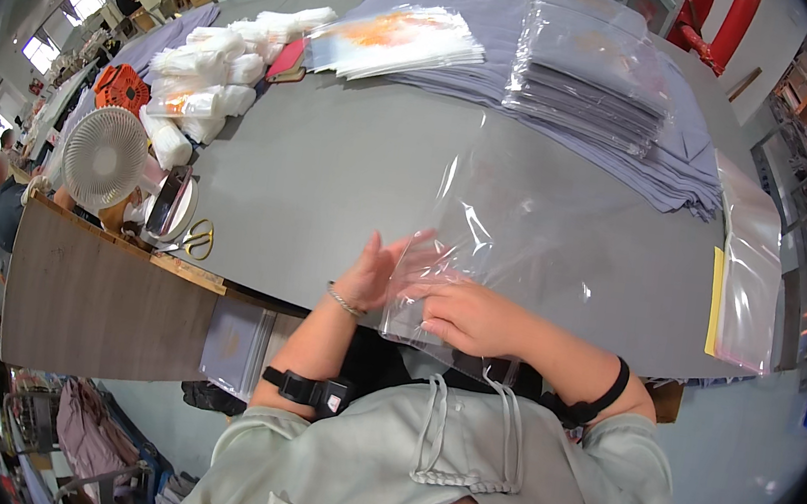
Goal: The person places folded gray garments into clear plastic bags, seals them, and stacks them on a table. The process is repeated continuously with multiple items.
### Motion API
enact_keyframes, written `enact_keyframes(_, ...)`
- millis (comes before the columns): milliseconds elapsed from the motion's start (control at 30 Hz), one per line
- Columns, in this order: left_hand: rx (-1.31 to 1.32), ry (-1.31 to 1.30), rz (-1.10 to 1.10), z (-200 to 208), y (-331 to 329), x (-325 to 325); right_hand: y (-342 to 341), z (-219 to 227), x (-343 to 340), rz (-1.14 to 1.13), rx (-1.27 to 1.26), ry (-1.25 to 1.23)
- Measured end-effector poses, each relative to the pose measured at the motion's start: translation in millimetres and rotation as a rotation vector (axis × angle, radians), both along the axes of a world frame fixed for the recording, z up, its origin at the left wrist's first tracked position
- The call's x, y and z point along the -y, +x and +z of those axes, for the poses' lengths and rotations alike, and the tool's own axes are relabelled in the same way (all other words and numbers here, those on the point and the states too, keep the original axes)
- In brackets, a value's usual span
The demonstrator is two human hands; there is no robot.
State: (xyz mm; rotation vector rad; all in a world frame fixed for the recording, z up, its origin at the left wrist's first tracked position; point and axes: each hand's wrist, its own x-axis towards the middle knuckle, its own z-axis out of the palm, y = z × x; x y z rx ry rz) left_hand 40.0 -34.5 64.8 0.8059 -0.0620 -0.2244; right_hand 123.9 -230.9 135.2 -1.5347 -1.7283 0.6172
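A large clear plastic bag [473, 222] lies over the grey table in front of me, its near end at the table's edge. My left hand [379, 267] is at the bag's left side, thumb raised and fingers stretched out; the fingers show through the film, and I cannot tell whether they are inside the bag or behind it. Close beside it, my right hand [466, 315] rests on the near part of the bag with fingers curled, gripping the film.
Packed clear bags [587, 73] are stacked on lavender cloth [685, 176] at the far right. White printed bags [399, 40] and rolled white bags [208, 77] lie farther left. A fan [105, 155], scissors [197, 240] and a phone [168, 200] are at left; flat film [748, 274] is at right.
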Motion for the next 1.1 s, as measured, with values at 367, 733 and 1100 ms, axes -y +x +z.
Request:
enact_keyframes(367, 0.241, 1.922, 0.486, 37, -38, -29, -33, -32, -94, 0.281, 0.300, -0.581)
enact_keyframes(733, -0.132, 1.518, 0.515, 11, 7, -52, -40, -50, -102, 0.255, 0.349, -0.173)
enact_keyframes(1100, -0.433, 0.118, 1.314, -40, -70, -193, 12, -76, -68, -0.324, 0.618, -0.278)
